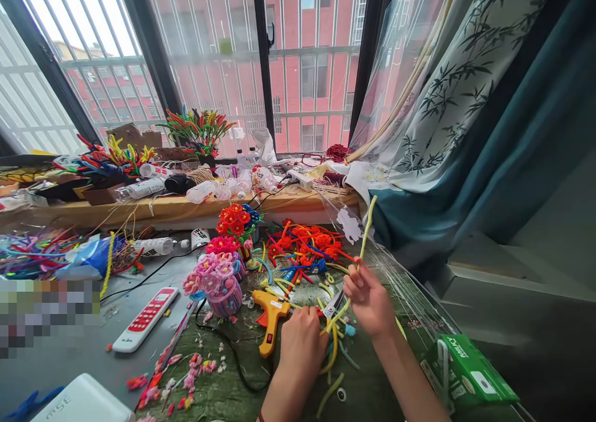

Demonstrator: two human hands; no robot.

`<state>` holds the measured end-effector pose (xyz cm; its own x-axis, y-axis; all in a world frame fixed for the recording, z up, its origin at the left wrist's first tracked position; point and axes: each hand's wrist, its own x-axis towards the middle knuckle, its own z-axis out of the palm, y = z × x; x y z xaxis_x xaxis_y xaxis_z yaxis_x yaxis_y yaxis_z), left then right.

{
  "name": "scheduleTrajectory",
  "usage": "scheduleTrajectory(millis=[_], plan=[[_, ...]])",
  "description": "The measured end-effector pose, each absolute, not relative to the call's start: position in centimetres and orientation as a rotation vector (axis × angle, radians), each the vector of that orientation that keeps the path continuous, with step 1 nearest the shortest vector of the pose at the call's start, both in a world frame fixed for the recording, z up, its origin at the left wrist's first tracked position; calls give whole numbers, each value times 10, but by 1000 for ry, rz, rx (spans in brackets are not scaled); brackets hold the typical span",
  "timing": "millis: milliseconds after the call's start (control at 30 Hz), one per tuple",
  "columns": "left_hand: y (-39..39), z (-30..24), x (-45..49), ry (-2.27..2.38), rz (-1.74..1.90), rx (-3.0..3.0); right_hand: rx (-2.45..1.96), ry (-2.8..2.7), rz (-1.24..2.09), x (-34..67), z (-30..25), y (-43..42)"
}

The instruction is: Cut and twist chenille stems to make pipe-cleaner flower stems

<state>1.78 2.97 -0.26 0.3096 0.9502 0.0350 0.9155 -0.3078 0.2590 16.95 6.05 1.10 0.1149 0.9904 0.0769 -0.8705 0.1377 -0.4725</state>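
A long pale yellow-green pipe cleaner [366, 229] slants up through my right hand [370, 298], pinched between thumb and fingers, with its upper part sticking up past the hand. Its lower end runs down to the fingertips of my left hand [302, 341], which is curled closed around it, back of the hand toward me. Small scissors [333, 305] show between my hands, their red handle partly behind my left hand; whether they are touched I cannot tell. Beside my left hand lies a yellow glue gun [270, 319]. Cut yellow-green pieces [331, 354] lie below the hands.
Pots of pipe-cleaner flowers [224, 295] stand left of the glue gun, with a red heap of pipe cleaners [307, 242] behind. A white remote [146, 320] lies left, a green box [475, 369] right. Bottles [202, 191] crowd the sill. The glue gun's black cord [237, 363] loops forward.
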Motion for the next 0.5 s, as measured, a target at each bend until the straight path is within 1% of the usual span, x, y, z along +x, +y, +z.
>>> scheduleTrajectory(millis=[67,167,267,367,500], plan=[[32,-1,15,1711,329,2393,-359,-441,1396,167,11,61],[37,3,11,1693,576,2286,-366,-470,1405,163,10,61],[38,9,11,1433,802,2114,-373,-511,1420,155,10,60],[36,12,13,1184,840,2004,-376,-541,1431,148,10,58],[36,9,14,1127,827,1900,-370,-532,1438,146,8,58]])
